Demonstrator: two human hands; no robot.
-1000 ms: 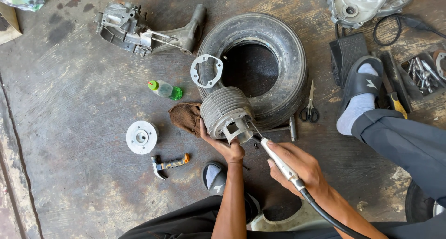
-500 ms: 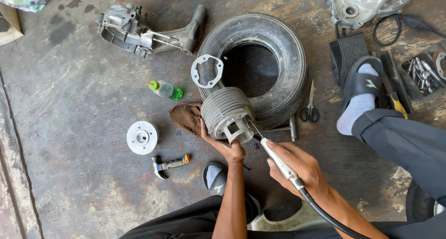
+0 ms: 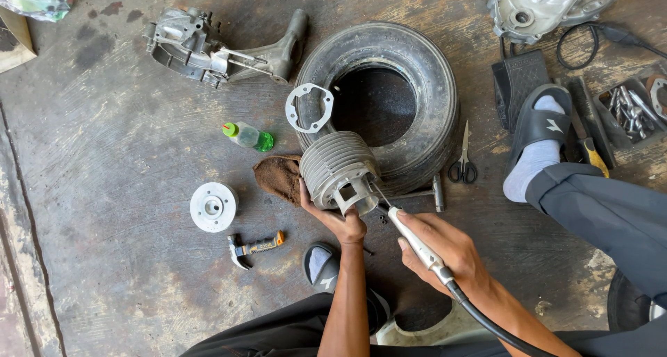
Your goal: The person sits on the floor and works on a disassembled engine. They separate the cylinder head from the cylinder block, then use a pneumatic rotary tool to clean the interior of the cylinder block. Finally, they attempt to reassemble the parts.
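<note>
My left hand [image 3: 332,214] grips the lower side of a finned grey metal engine cylinder [image 3: 337,166] that leans against a black tyre [image 3: 424,79]. My right hand [image 3: 445,249] holds a slim white rotary tool handpiece [image 3: 415,239] like a pen, with a black flexible shaft trailing toward me. The tool's thin tip [image 3: 379,192] sits at the cylinder's open skirt end. A brown rag [image 3: 279,176] lies under the cylinder's left side.
On the concrete floor lie a gasket [image 3: 309,107] on the tyre, a small green-capped bottle [image 3: 248,136], a round white metal disc [image 3: 213,206], a small hammer [image 3: 253,247], scissors [image 3: 463,164], two engine casings [image 3: 208,48] [image 3: 549,6], a black foot pedal [image 3: 520,76] and a tray of tools [image 3: 629,110]. My feet wear slides.
</note>
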